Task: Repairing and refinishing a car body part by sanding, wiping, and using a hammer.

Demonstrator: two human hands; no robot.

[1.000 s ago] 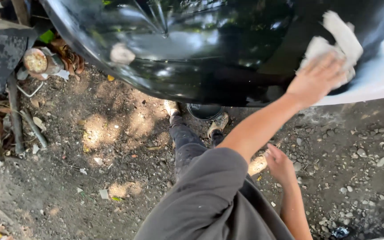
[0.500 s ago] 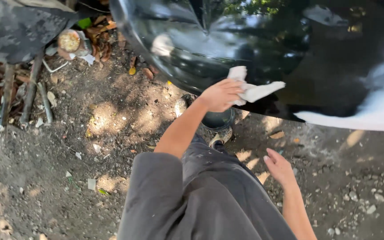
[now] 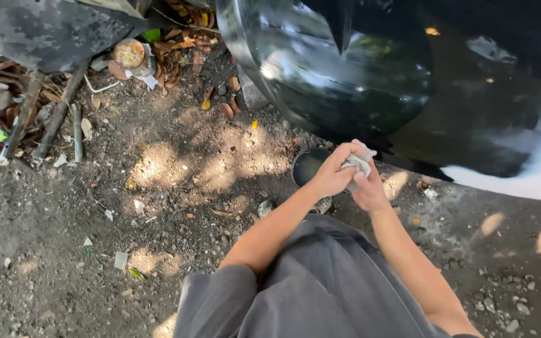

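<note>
Both hands meet just below the glossy black body panel (image 3: 370, 81), over the dirt ground (image 3: 158, 188). The left hand (image 3: 332, 175) and the right hand (image 3: 369, 191) together clutch a small crumpled grey cloth (image 3: 358, 163), fingers curled around it, held clear of the panel.

Round tan-lidded container (image 3: 130, 55) top left among leaves; labels unreadable.

Bare dirt ground (image 3: 126, 206) dappled with sunlight, scattered pebbles, dry leaves (image 3: 186, 47), rusty metal bars (image 3: 45, 119) upper left
</note>
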